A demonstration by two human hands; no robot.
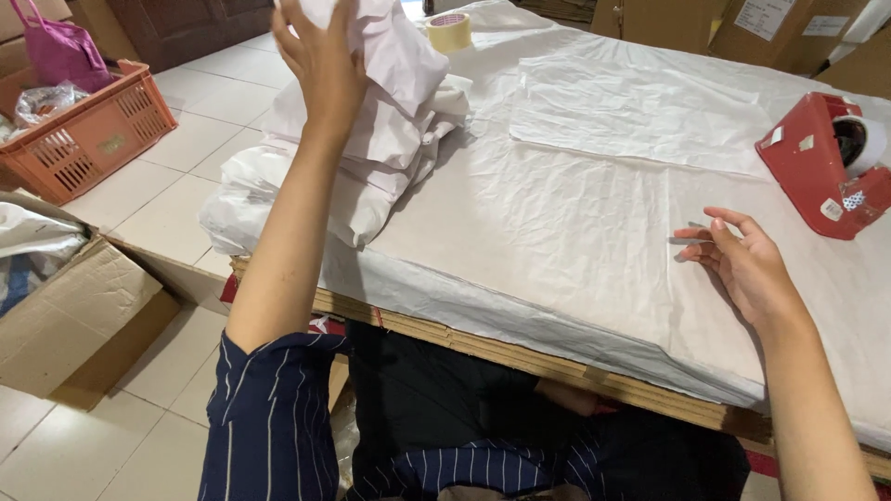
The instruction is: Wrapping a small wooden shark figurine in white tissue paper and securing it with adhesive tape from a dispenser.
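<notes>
At the left edge of the paper-covered table, the left hand is raised over a stack of folded white packets, its fingers curled round the top white packet and lifting it off the stack. That packet is crumpled in the grip, so its long axis is hard to tell; it seems to run away from the person, toward the far edge where a roll of tape lies. The right hand rests near the right side of the table, fingers loosely spread, with what looks like a short strip of clear tape at its fingertips; I cannot tell for sure whether it is pinched. A red tape dispenser stands just beyond it.

The stack leans over the table's left edge, so a tug on the top packet could likely drag the ones below off onto the tiled floor. The strip might also fold onto itself.
</notes>
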